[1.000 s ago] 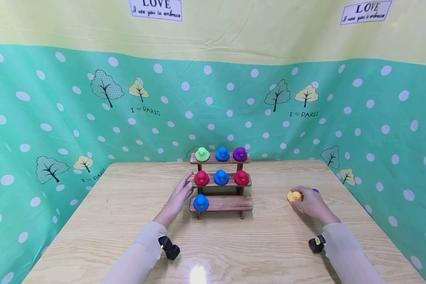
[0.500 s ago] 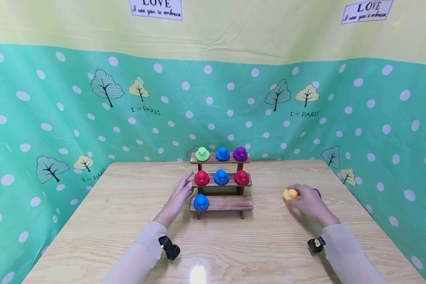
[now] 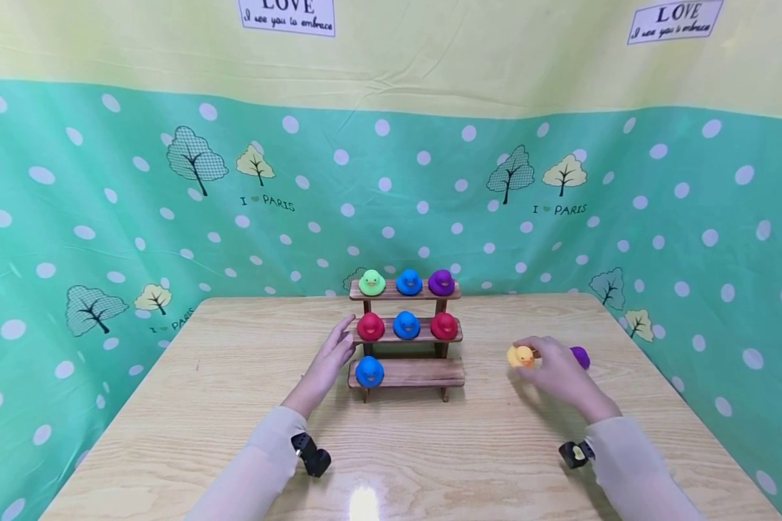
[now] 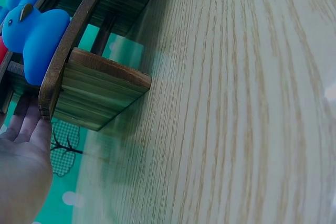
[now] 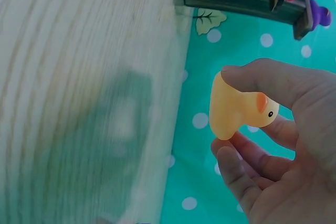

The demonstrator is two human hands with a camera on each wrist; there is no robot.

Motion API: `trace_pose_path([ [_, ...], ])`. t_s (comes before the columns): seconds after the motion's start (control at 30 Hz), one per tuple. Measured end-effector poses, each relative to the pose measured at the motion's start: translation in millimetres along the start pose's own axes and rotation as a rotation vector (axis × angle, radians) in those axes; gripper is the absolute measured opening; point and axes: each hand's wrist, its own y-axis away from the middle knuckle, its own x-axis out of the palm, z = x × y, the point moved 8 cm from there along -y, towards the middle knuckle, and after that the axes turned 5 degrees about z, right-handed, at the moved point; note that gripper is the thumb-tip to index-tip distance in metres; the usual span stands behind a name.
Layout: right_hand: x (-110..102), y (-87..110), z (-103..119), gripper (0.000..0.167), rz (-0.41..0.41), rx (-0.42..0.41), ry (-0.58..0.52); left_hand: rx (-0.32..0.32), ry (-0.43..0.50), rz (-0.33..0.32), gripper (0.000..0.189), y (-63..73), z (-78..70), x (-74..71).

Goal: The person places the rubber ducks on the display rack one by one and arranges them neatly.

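Note:
My right hand (image 3: 558,371) pinches a yellow rubber duck (image 5: 231,106) between thumb and fingers, above the table to the right of the rack. In the head view the duck faces me. My left hand (image 3: 329,357) lies with fairly straight fingers along the left side of the three-step wooden rack (image 3: 423,373), fingertips at the middle step's end. On the bottom step a blue duck (image 3: 369,372) sits at the left. Red, blue and red ducks line the middle step; the top one bears a green duck (image 3: 371,283), a blue one and a purple one.
Just behind my right hand a purple duck (image 3: 581,357) lies on the wooden table (image 3: 469,463), partly covered by the hand. A green dotted curtain (image 3: 391,181) hangs around the table's back and sides.
My right hand has carried the yellow duck leftward, toward the rack, and more of the purple duck behind it shows. The left hand has stayed in place.

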Motion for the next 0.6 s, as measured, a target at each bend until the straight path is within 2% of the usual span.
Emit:
trace_pose_path([
  [0.4, 10, 4.7, 25, 0.045, 0.008, -0.040, -0.021, 0.002, -0.004, 0.011, 0.052, 1.0, 0.0, -0.2],
  [0.6, 17, 6.6, 41, 0.042, -0.008, -0.090, -0.021, -0.002, -0.008, 0.008, 0.052, 1.2, -0.8, -0.1],
])
